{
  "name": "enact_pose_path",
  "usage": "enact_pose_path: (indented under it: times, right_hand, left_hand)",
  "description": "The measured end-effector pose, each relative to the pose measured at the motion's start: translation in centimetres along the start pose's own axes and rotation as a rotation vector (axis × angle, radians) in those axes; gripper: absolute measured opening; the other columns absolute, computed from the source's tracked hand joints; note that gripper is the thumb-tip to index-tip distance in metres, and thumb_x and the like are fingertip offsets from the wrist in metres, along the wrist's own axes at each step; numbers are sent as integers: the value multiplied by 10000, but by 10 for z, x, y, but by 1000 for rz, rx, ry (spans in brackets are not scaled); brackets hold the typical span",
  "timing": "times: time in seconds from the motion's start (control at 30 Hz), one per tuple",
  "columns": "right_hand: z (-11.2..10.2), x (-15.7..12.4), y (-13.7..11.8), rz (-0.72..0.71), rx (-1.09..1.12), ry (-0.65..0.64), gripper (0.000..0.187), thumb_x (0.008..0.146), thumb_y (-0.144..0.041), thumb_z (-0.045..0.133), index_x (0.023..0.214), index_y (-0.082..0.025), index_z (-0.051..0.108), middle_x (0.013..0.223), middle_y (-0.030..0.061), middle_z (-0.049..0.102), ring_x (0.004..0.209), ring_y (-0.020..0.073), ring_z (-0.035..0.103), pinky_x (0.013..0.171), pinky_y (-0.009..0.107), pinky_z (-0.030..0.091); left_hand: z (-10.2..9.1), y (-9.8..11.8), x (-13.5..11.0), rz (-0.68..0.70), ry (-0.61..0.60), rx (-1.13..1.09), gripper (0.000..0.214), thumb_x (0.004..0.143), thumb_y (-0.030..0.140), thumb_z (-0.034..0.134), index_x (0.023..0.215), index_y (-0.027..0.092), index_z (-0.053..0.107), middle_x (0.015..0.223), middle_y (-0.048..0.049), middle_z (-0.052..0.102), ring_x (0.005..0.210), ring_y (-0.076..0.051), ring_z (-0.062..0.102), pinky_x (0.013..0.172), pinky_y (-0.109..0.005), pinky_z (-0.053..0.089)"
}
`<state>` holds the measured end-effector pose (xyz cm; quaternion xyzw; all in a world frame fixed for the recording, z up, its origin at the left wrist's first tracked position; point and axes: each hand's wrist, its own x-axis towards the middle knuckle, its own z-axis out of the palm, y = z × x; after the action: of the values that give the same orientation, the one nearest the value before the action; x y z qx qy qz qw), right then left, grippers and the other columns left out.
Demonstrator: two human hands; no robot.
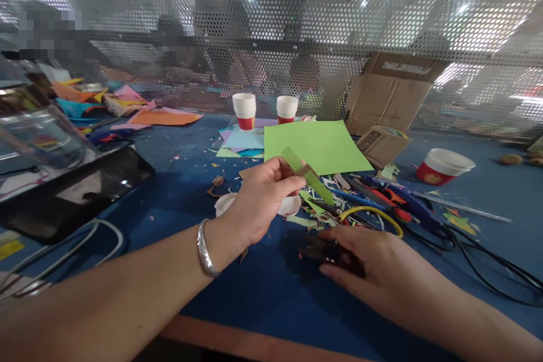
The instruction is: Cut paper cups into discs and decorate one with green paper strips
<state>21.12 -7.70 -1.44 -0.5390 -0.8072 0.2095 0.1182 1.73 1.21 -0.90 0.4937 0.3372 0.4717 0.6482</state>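
My left hand, with a silver bangle on its wrist, is closed in a pinch on a strip of green paper. The strip is bent, and its lower end hangs over paper scraps. Low over the blue table, my right hand is closed around dark pliers, whose jaws point left and are blurred. Behind and partly beneath my left hand lies a white paper piece, mostly hidden. A large green paper sheet lies farther back.
Two stacks of paper cups stand at the back. At right are a red-and-white cup, a blue glue gun, scissors with a yellow handle and cables. Cardboard leans against the perforated panel. A black tray sits at left.
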Motion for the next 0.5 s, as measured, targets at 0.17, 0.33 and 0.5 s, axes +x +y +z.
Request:
enact_pose_path:
  times: [0.17, 0.33, 0.5]
  right_hand:
    - [2, -2, 3, -91, -68, 34, 214, 915, -311, 642, 1106, -229, 693, 899, 17, 740, 765, 193, 695, 655, 299, 502]
    - [-1, -7, 0, -144, -157, 56, 173, 975, -319, 565, 1003, -232, 712, 878, 33, 735, 764, 205, 707, 669, 320, 528]
    - [-22, -6, 1, -217, -230, 213, 229, 1003, -309, 509, 990, -236, 726, 842, 32, 757, 706, 198, 715, 618, 313, 513]
  left_hand:
    - [-2, -2, 1, 0, 16, 24, 188, 748, 168, 730, 914, 153, 644, 840, -12, 640, 750, -112, 575, 694, -270, 422]
    - [-3, -5, 1, -6, -8, 6, 171, 768, 170, 734, 910, 154, 640, 811, -17, 632, 709, -107, 564, 639, -270, 401]
    - [-2, -2, -1, -19, 22, 12, 133, 772, 150, 730, 857, 157, 629, 810, -23, 628, 674, -96, 538, 599, -270, 379]
